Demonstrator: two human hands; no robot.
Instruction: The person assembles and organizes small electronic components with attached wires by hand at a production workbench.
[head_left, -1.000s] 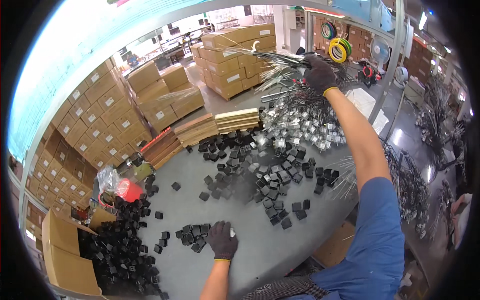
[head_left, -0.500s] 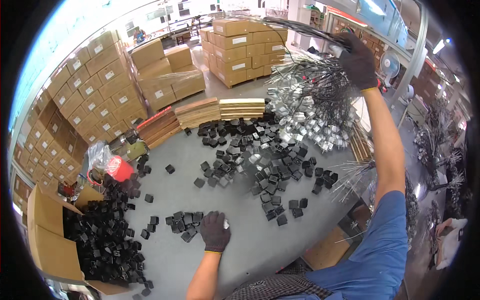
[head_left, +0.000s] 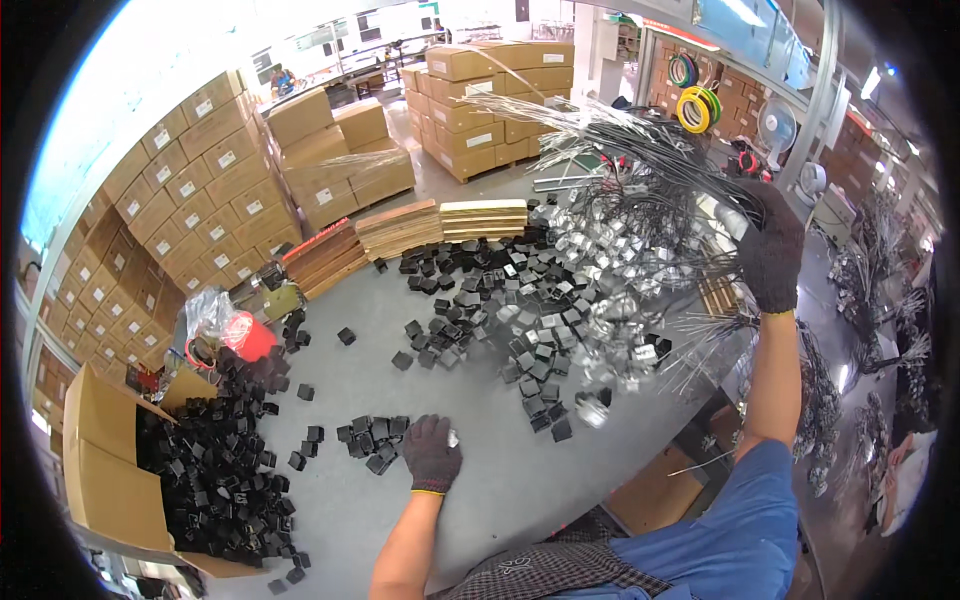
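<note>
My right hand (head_left: 770,245), in a dark knit glove, is raised at the right and closed around a bundle of black cables (head_left: 665,155). The cables' thin pale ends fan out to the far left, and a whitish piece shows beside my fingers. Below hang shiny silvery blocks (head_left: 610,245), some blurred, over a heap of small black square housings (head_left: 540,345). My left hand (head_left: 432,458), gloved too, rests on the grey table (head_left: 520,450) with its fingers together, beside a small group of black housings (head_left: 375,440). A white bit pokes out at its right edge; what it is remains unclear.
An open carton (head_left: 105,470) spills black housings at the left. Behind it stand a red container (head_left: 248,335) and a clear plastic bag (head_left: 207,312). Wooden strips (head_left: 398,232) edge the far side. More cable bundles (head_left: 815,400) lie at the right; stacked cartons (head_left: 215,170) stand beyond.
My right hand has come lower and slightly right with the cable bundle. The silvery blocks have swung nearer, over the black housings. My left hand has stayed almost in place.
</note>
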